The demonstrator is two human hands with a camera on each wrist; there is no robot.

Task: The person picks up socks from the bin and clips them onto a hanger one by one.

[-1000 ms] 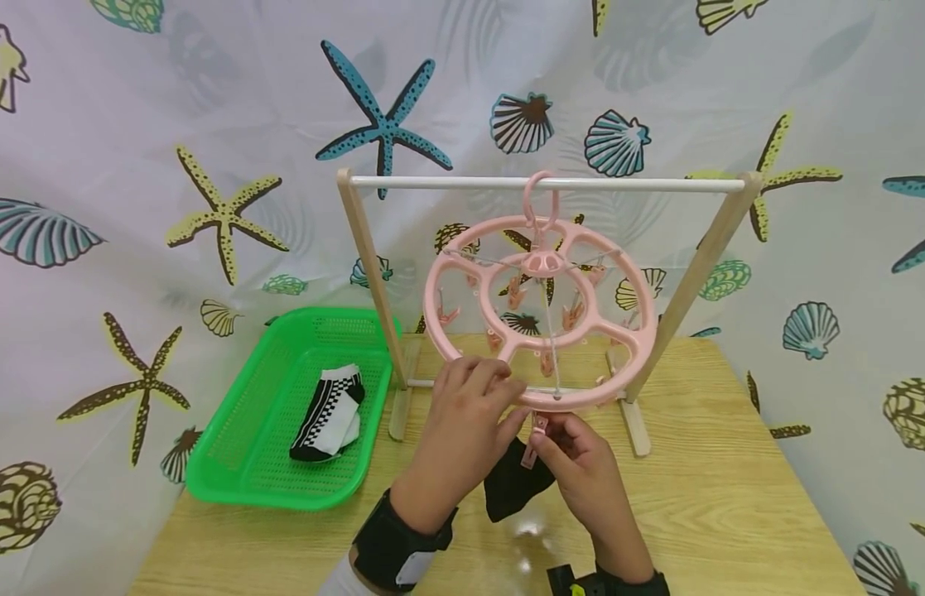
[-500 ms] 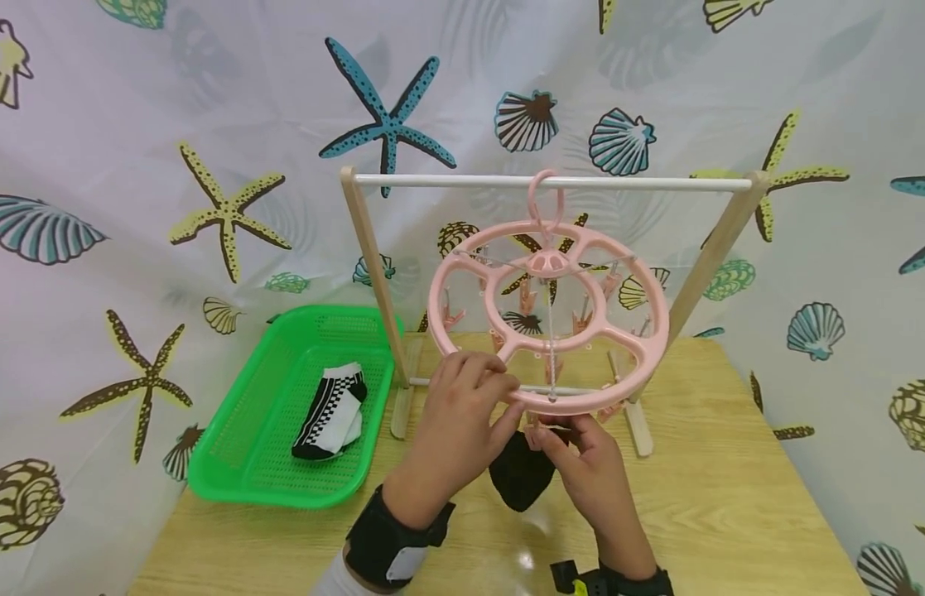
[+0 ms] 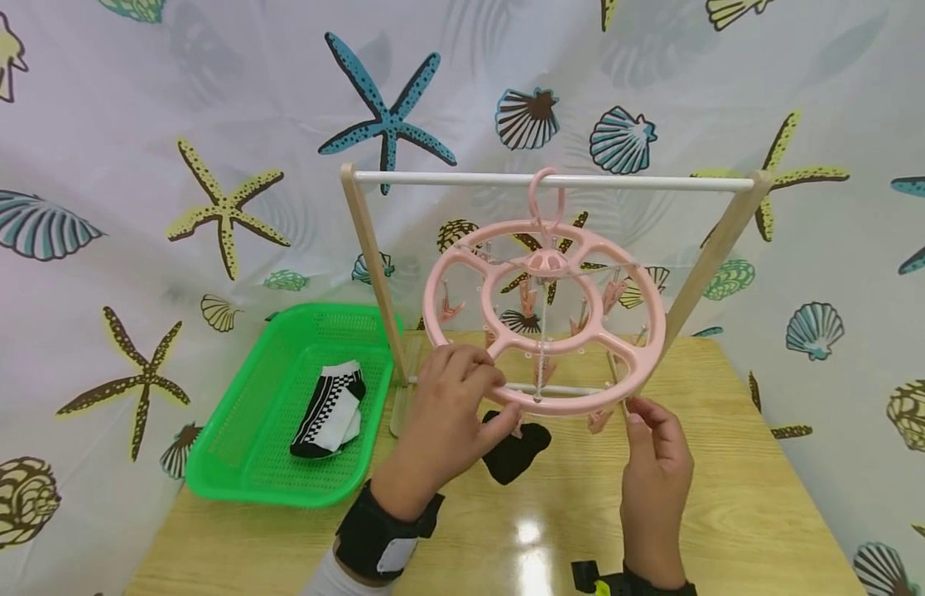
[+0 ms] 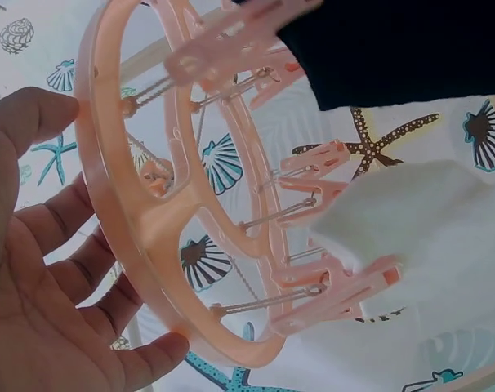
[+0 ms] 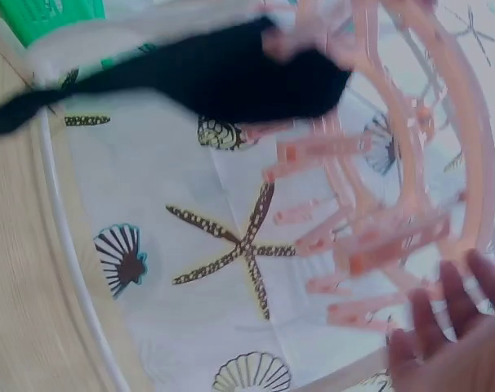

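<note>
My left hand (image 3: pixel 455 414) grips the front rim of a pink round clip hanger (image 3: pixel 574 406), fingers over the rim and thumb below it. A black sock (image 3: pixel 514 455) dangles under this rim from a pink clip, close to my left thumb; the left wrist view shows its dark cloth (image 4: pixel 411 49) at the top. White fabric (image 4: pixel 411 220) hangs by other clips in that view. My right hand (image 3: pixel 659 472) is beside the hanger's right front, fingers loosely bent. Blurred in the right wrist view, its fingers (image 5: pixel 456 294) are near the rim, holding nothing visible.
The hanger hooks over a white bar (image 3: pixel 447 180) on a wooden stand (image 3: pixel 373 257). Several clips (image 3: pixel 529 298) dangle beneath its rings. On the left of the table (image 3: pixel 730 497), a green basket (image 3: pixel 231 422) holds black-and-white patterned socks (image 3: pixel 331 414). A shell-printed curtain hangs behind.
My right hand has let go of the clip at the black sock and moved right. The sock now hangs from the clip, shifted slightly left with the hanger's rim. My left hand stays on the rim.
</note>
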